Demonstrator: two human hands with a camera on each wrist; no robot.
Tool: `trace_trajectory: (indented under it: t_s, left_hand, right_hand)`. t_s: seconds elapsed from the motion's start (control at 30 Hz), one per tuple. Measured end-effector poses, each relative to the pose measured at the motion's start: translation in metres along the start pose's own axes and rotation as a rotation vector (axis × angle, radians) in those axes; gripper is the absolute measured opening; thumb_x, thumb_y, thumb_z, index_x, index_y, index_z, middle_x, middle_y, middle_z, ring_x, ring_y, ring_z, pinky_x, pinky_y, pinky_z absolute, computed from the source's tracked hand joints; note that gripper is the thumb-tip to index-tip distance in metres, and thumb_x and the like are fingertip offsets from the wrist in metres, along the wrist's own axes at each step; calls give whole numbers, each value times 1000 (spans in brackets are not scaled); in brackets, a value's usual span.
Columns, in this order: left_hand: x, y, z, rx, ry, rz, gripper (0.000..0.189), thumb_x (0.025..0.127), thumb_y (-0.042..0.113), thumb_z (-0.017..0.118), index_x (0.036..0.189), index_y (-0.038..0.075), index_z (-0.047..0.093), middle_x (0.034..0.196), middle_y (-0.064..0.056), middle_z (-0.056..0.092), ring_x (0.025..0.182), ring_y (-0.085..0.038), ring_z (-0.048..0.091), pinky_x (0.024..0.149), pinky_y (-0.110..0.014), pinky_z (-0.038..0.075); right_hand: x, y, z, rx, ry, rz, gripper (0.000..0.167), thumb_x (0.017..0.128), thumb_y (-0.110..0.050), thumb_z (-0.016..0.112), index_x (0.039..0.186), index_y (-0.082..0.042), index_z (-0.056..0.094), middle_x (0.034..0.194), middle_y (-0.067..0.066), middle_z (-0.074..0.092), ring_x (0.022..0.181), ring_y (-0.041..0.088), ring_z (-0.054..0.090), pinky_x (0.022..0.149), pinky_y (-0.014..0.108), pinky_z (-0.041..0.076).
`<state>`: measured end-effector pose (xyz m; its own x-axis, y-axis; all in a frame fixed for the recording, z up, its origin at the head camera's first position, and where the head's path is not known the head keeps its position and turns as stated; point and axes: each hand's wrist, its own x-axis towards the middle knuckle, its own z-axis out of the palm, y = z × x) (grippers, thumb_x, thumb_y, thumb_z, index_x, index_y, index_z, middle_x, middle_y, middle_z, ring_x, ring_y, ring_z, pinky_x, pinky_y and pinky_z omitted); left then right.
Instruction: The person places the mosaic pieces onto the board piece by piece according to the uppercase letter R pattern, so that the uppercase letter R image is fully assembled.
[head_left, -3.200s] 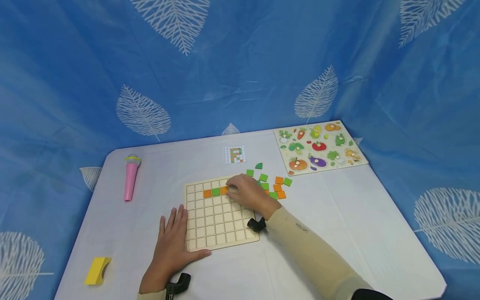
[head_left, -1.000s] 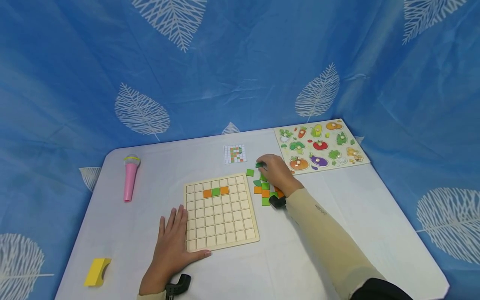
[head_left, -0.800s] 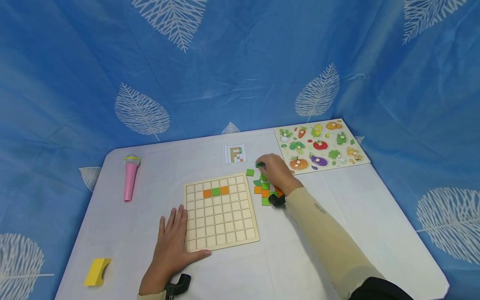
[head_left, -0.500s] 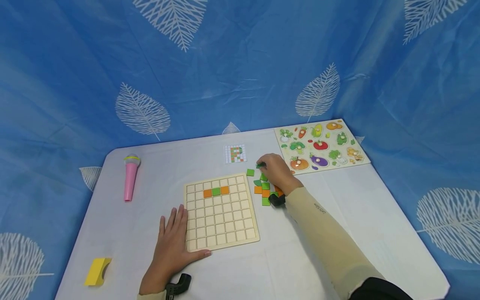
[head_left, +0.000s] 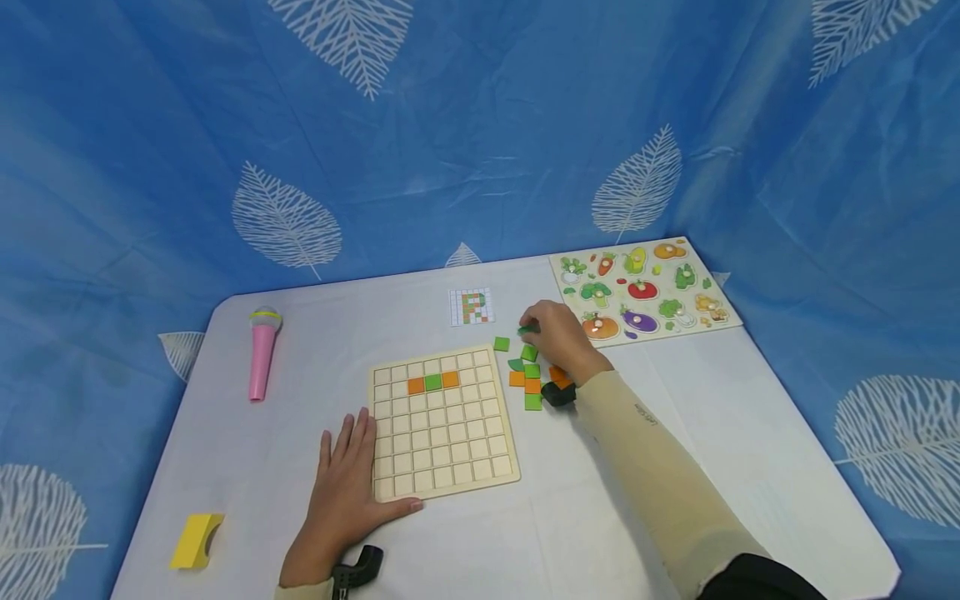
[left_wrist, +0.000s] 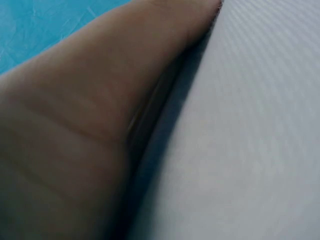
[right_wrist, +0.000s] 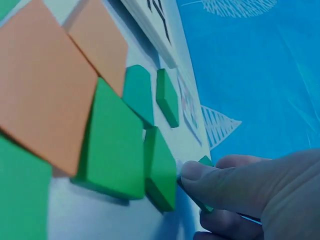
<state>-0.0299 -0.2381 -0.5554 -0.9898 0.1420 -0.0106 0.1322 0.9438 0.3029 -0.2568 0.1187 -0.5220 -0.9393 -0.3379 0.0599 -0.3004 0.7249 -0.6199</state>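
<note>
My left hand (head_left: pixel 341 496) lies with fingers spread along the left edge of a square wooden grid board (head_left: pixel 438 437), the thumb at its front edge. Part of that hand (left_wrist: pixel 75 115) fills the left wrist view, blurred. An orange, a green and another orange tile (head_left: pixel 450 379) sit side by side in one row of the grid. Beyond the board's right corner, my right hand (head_left: pixel 558 333) pinches a dark green quarter-round tile (head_left: pixel 526 331) between thumb and fingers. In the right wrist view, the fingers partly hide this tile (right_wrist: pixel 205 161).
Loose green and orange tiles (head_left: pixel 532 386) lie between board and right wrist, some hidden under the hand. A pattern card (head_left: pixel 472 307) lies behind the board. A vegetable puzzle (head_left: pixel 645 292) is at the back right, a pink toy microphone (head_left: pixel 261 358) and yellow block (head_left: pixel 196 542) at left.
My right hand has gone from the orange tile on the grid to the loose tiles at right, and now holds the dark green one. Lately it shifts slightly right; the left hand stays.
</note>
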Motion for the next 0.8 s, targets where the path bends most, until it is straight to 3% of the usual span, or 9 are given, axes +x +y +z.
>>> trace_trajectory:
  t_s: [0.17, 0.5, 0.8]
  left_hand:
    - [0, 1, -1, 6, -12, -13, 152, 63, 99, 64, 166, -3, 18, 173, -19, 12, 159, -38, 5, 123, -58, -5]
    - [0, 3, -1, 3, -18, -20, 153, 62, 100, 64, 166, -4, 20, 173, -20, 13, 159, -38, 6, 123, -59, -5]
    - [0, 1, 0, 4, 5, -5, 153, 62, 98, 66, 166, -4, 19, 173, -20, 14, 159, -38, 8, 123, -58, -4]
  right_hand:
    - [0, 2, -2, 21, 0, -14, 9, 92, -3, 82, 100, -8, 80, 99, 5, 68, 89, 22, 66, 82, 39, 58]
    - [-4, -2, -1, 69, 21, -4, 7, 95, -5, 80, 99, -10, 84, 100, 3, 73, 92, 22, 67, 84, 41, 57]
    - [-7, -22, 5, 129, 1, -5, 7, 95, -8, 81, 99, -12, 84, 96, -2, 72, 87, 17, 65, 81, 38, 56]
